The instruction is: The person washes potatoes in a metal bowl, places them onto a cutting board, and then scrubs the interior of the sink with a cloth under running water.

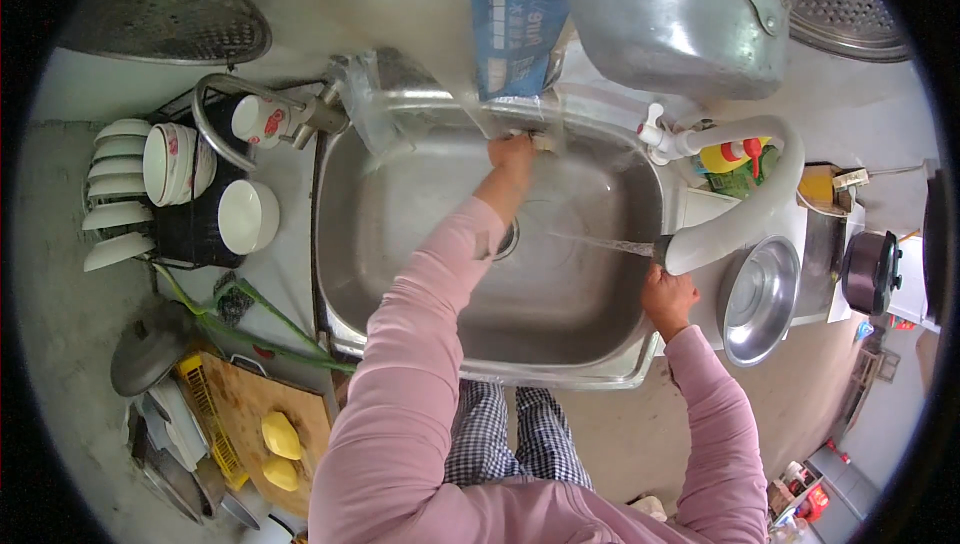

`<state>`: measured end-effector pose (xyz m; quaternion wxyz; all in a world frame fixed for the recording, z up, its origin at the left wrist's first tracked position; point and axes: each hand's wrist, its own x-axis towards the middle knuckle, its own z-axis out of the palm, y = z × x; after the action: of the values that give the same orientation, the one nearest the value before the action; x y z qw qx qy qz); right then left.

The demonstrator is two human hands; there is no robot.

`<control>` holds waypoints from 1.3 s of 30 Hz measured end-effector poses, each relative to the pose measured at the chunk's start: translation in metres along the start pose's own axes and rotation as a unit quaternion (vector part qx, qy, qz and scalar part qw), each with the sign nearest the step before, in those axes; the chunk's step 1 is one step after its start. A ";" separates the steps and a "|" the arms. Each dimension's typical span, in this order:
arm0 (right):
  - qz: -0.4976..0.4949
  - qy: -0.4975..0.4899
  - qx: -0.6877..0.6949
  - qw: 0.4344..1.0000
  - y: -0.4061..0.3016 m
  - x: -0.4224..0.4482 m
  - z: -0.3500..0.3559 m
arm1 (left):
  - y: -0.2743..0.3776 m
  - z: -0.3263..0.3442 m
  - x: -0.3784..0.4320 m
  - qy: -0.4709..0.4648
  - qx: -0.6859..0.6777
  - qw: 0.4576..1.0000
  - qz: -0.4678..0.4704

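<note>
A stainless steel sink (405,289) lies before me, with a drain partly behind my left forearm. My left hand (514,154) reaches to the sink's far wall; a small pale thing (543,142) shows at its fingers, too blurred to name or to tell whether it is held. At the right rim, my right hand (670,295) grips the dark-tipped end of a thick white faucet hose (739,221). From that end a stream of water (619,245) runs leftward into the sink. The hose arches up from a white tap (655,135) behind the sink.
Left of the sink are a metal faucet (321,117), a rack with several bowls (166,165) and a white bowl (248,217). A cutting board (247,424) bears peeled potatoes (281,435). A metal basin (760,300) stands at right; a large aluminium pot (671,18) is at the back.
</note>
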<state>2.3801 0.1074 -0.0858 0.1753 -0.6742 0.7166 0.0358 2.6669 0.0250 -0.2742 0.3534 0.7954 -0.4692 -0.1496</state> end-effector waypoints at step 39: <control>0.022 0.047 0.045 0.998 -0.004 -0.006 -0.020 | -0.164 -0.233 -0.111 -0.294 0.488 0.773 0.279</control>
<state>2.3805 0.1067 -0.0642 0.1707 -0.6505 0.7397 -0.0238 2.8475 0.2690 -0.2352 -0.2115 0.6121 -0.7617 -0.0217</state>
